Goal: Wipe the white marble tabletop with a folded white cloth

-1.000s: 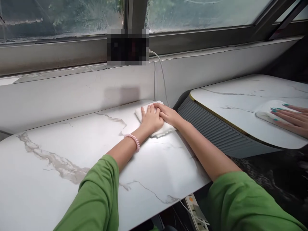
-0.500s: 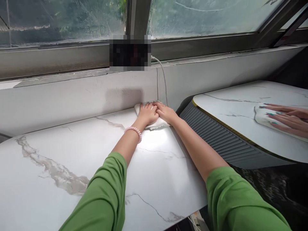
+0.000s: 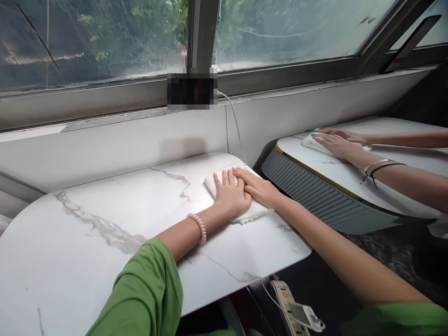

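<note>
A folded white cloth (image 3: 250, 215) lies flat on the white marble-patterned tabletop (image 3: 168, 280), near its right edge. My left hand (image 3: 231, 196), with a pink coiled band at its wrist, rests palm down on the cloth with its fingers spread. Beside it and partly touching it, my right hand (image 3: 261, 189) also presses down on the cloth, fingers stretched out flat. Both hands are open, and the cloth's middle is hidden beneath them.
On the neighbouring table (image 3: 364, 186), another person's hands (image 3: 338, 142) press a white cloth. A blurred dark object (image 3: 192, 91) stands on the window ledge, with a white cable (image 3: 235, 119) running down. Below the table edge is a power strip (image 3: 285, 298) with a charger.
Both my hands and the cloth have come back from the wall side, nearer me and slightly right. The other person's hands have slid leftward with their cloth. My view has shifted.
</note>
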Demonstrator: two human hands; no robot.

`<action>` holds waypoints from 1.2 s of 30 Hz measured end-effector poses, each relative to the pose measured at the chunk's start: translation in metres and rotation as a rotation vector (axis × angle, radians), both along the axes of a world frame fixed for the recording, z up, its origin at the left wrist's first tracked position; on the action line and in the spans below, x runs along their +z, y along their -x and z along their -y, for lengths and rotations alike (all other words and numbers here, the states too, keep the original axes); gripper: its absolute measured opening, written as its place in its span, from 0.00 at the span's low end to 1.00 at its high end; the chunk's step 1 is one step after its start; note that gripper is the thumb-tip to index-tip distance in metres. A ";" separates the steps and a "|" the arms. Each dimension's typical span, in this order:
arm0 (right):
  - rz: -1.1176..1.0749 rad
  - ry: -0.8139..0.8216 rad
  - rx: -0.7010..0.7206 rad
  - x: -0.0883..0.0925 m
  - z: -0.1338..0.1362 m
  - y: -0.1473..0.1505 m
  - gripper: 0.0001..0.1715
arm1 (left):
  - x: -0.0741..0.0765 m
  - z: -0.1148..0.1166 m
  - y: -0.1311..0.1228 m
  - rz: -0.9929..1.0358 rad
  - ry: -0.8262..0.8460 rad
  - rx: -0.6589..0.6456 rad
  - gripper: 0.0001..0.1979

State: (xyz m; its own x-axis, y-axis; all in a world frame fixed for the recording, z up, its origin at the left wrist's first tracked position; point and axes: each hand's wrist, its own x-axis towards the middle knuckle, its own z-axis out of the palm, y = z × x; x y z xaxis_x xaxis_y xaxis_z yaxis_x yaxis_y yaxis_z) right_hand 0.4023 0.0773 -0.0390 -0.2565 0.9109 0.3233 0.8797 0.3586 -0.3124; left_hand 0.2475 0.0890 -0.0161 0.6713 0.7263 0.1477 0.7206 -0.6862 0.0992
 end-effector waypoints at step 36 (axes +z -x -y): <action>0.013 -0.028 -0.225 0.012 -0.100 0.118 0.26 | 0.004 -0.113 0.091 0.025 0.037 -0.043 0.24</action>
